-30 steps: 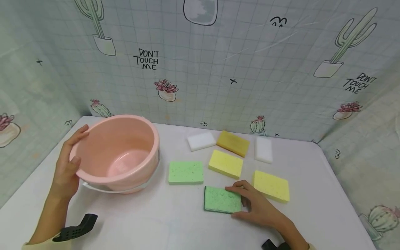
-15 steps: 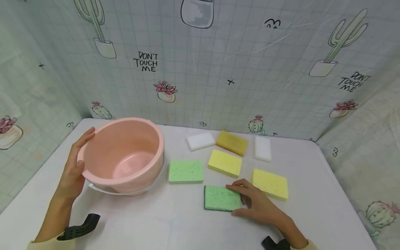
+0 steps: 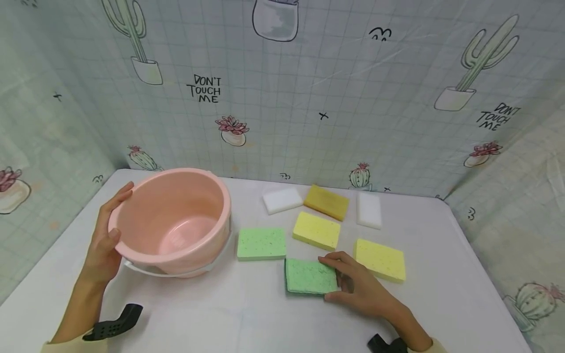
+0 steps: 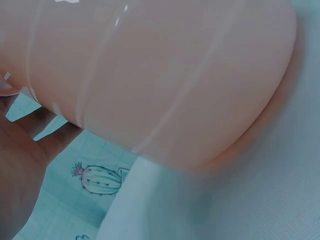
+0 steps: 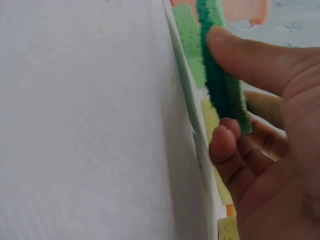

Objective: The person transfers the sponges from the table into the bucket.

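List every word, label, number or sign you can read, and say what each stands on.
"DON'T TOUCH ME": printed on the backdrop, left of centre in the head view.
"DON'T TOUCH ME": on the backdrop again, towards the right.
Small crosses and squiggles there: marks, not readable words.
Bucket and sponges: no lettering visible.

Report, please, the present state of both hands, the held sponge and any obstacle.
Left hand holds bucket by rim. Right hand pinches dark-backed green sponge, dark underside showing in right wrist view. Second green sponge lies between it and bucket.
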The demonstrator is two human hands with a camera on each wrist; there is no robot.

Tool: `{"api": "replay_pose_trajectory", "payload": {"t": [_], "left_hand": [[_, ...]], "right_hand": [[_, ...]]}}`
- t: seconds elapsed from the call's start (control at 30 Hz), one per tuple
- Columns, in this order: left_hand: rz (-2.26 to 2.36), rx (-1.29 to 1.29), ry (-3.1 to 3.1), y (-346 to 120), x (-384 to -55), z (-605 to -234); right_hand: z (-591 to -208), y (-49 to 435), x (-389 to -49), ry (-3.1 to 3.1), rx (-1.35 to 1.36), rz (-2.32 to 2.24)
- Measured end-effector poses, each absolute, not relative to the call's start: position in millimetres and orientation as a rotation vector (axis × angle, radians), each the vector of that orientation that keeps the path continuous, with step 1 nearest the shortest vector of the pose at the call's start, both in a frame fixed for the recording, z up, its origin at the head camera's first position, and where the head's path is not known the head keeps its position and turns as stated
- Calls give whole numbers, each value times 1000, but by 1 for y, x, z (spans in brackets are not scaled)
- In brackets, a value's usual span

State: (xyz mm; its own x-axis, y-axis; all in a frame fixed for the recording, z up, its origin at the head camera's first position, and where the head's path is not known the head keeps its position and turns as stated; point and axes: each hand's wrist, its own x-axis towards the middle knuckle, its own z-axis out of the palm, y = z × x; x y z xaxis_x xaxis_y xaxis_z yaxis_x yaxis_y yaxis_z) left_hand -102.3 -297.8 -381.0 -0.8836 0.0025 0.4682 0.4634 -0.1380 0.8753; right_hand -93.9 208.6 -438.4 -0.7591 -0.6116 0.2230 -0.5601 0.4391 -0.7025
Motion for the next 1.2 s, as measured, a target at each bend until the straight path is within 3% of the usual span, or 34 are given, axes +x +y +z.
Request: {"api": "replay_pose_trajectory", "payload": {"t": [0.63, 1.2], "left_hand": [[-2160, -769, -1630, -303, -110, -390], [-2076, -581, -1780, -305, -105, -389]], "right_hand": [[-401, 185, -106, 2610, -1074, -1331], [-343, 140, -134, 2526, -1318, -1386]]}}
